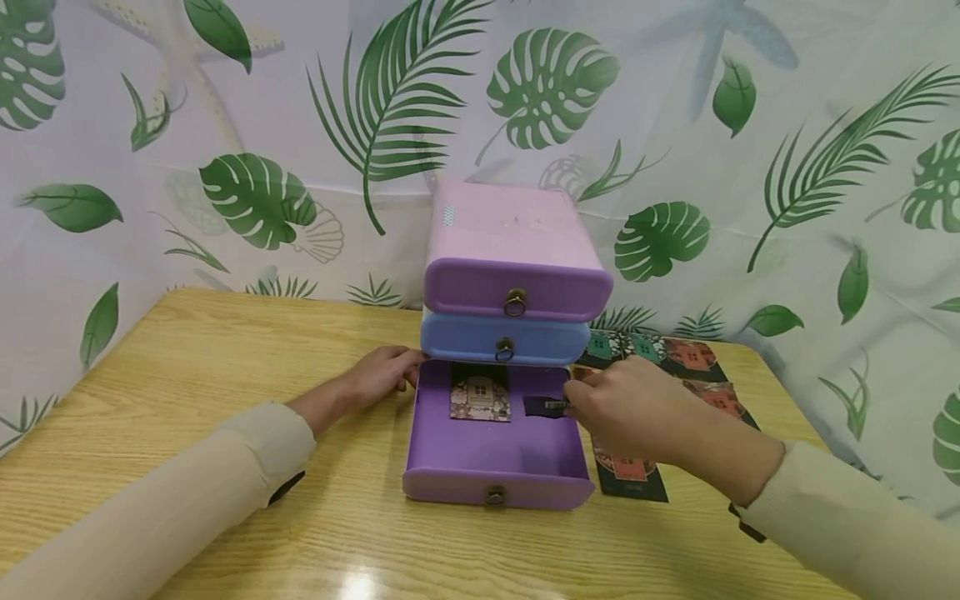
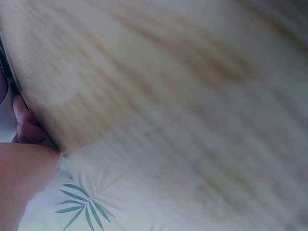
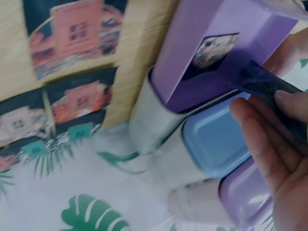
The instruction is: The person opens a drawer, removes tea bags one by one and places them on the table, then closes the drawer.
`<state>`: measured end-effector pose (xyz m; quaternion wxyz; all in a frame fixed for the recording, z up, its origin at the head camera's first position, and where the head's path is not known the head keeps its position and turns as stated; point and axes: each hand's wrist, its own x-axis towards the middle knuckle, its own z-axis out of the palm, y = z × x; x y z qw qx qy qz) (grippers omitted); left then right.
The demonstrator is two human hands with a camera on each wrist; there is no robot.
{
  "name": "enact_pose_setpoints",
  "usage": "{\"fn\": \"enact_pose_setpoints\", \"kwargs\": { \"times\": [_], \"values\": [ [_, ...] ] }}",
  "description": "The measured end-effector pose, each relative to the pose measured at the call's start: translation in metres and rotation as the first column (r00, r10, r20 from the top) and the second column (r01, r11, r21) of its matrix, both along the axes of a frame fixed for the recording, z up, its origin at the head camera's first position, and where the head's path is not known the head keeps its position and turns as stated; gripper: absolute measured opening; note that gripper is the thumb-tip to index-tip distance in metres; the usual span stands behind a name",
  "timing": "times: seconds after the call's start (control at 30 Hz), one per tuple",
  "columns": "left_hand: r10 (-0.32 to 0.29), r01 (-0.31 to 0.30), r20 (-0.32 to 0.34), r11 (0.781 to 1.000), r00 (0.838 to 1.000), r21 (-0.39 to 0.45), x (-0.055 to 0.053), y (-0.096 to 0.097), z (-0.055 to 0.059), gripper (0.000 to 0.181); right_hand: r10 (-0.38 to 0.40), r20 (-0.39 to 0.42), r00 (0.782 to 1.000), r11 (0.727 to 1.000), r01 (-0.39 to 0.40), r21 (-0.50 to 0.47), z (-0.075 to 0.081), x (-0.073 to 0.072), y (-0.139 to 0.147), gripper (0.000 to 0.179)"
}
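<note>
My right hand pinches a flat dark packet between thumb and fingers, over the right side of the pulled-out bottom drawer. In the right wrist view the dark packet slants down toward the purple drawer. Another packet, with a pink floral print, lies at the drawer's back left. My left hand rests against the left side of the drawer unit, near the bottom drawer. In the left wrist view its bent fingers show at the edge.
Above the bottom drawer are a blue drawer and a purple-fronted top drawer, both closed. Several printed packets lie on the wooden table to the right of the unit. A leaf-patterned cloth hangs behind.
</note>
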<state>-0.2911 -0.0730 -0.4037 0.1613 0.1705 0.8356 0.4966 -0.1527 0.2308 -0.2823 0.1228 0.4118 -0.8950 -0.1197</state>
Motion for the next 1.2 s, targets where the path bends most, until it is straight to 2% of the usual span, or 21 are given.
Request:
{"fn": "enact_pose_setpoints", "kwargs": {
  "times": [0.13, 0.3, 0.4, 0.53, 0.7, 0.8, 0.83, 1.03, 1.1, 1.2],
  "values": [
    [-0.001, 0.001, 0.0, 1.0, 1.0, 0.006, 0.0, 0.001, -0.001, 0.043, 0.006, -0.04, 0.999, 1.0, -0.007, -0.027, -0.001, 0.0, 0.018, 0.034],
    [0.001, -0.001, 0.008, 1.0, 1.0, 0.001, 0.001, 0.001, -0.002, 0.045, 0.037, -0.121, 0.992, 0.992, -0.051, -0.113, -0.004, -0.002, 0.042, 0.038],
    [-0.003, 0.003, 0.012, 1.0, 1.0, -0.002, 0.001, 0.001, -0.002, 0.045, 0.007, -0.123, 0.992, 0.991, -0.023, -0.13, -0.004, -0.003, 0.058, 0.037],
    [-0.002, 0.002, 0.02, 1.0, 1.0, -0.001, 0.001, 0.001, -0.002, 0.046, -0.118, -0.025, 0.993, 0.987, 0.115, -0.112, -0.003, -0.001, 0.079, 0.031],
    [-0.003, 0.003, 0.022, 1.0, 1.0, 0.003, 0.002, 0.001, 0.0, 0.047, -0.24, 0.069, 0.968, 0.965, 0.246, -0.096, -0.008, 0.004, 0.104, 0.014],
    [-0.002, 0.001, 0.022, 1.0, 1.0, 0.01, 0.002, 0.001, -0.001, 0.047, -0.264, 0.078, 0.961, 0.956, 0.272, -0.11, -0.017, 0.009, 0.119, 0.004],
    [-0.001, 0.0, 0.023, 1.0, 1.0, 0.012, 0.002, 0.0, -0.001, 0.047, -0.271, 0.073, 0.96, 0.954, 0.278, -0.117, -0.02, 0.011, 0.124, 0.005],
    [0.004, -0.004, 0.019, 1.0, 1.0, 0.005, 0.001, 0.0, -0.002, 0.045, -0.307, 0.055, 0.95, 0.937, 0.312, -0.157, -0.048, 0.026, 0.148, 0.034],
    [0.001, -0.001, 0.016, 1.0, 1.0, -0.002, 0.001, 0.0, -0.001, 0.046, -0.33, 0.092, 0.94, 0.928, 0.341, -0.152, -0.056, 0.031, 0.155, 0.027],
    [-0.005, 0.005, 0.011, 1.0, 1.0, -0.007, 0.0, 0.0, 0.0, 0.046, -0.322, 0.132, 0.937, 0.931, 0.339, -0.134, -0.068, 0.036, 0.162, 0.019]
  ]
}}
